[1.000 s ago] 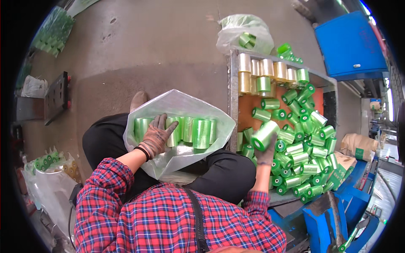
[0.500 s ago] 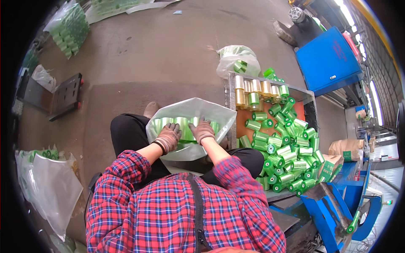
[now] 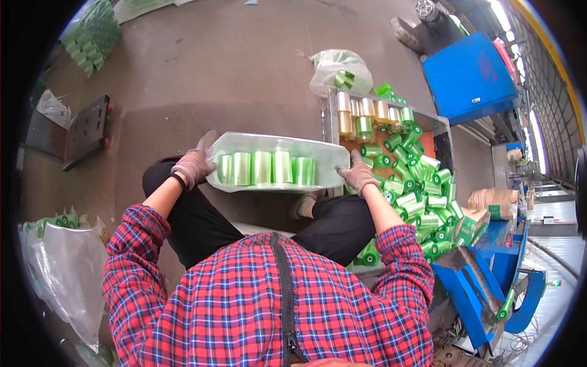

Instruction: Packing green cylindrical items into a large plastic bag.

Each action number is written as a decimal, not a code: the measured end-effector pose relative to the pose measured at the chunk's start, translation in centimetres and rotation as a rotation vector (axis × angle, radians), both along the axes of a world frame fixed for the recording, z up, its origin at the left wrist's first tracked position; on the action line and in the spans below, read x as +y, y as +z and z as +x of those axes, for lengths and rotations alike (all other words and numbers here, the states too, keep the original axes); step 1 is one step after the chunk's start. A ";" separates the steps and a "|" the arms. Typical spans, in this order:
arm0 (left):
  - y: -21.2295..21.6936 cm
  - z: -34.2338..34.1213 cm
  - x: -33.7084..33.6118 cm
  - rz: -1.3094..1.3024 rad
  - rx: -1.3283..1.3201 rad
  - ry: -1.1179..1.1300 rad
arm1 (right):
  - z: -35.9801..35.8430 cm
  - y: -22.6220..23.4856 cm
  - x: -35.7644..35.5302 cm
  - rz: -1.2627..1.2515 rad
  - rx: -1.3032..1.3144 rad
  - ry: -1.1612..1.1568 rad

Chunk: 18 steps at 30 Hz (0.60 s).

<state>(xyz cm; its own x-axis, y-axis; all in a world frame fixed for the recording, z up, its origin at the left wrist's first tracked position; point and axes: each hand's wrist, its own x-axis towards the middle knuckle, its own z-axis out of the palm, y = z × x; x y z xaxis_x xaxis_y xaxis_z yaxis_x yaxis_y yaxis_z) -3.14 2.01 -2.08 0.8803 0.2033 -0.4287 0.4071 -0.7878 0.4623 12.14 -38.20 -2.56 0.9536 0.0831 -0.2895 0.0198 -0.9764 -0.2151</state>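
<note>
Together, fingers of the left hand and right hand pinch a cloudy bag with green rolls inside.

Bag mouth gapes upward; heaped rolls obstruct rightward.

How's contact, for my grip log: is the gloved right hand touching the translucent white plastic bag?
Touching: the head view shows the right hand gripping the bag at its right edge.
</note>
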 end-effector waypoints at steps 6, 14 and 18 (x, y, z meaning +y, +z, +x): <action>-4.3 0.1 -1.0 -0.537 -0.266 0.553 | 0.1 -2.6 2.7 0.710 -0.055 -0.184; -1.0 -1.6 -0.5 -0.854 -0.375 0.677 | -0.4 -2.7 -0.2 1.006 0.004 -0.337; -4.3 -2.3 3.6 -0.963 -0.407 0.526 | 2.2 -0.3 -3.2 1.120 0.674 -0.055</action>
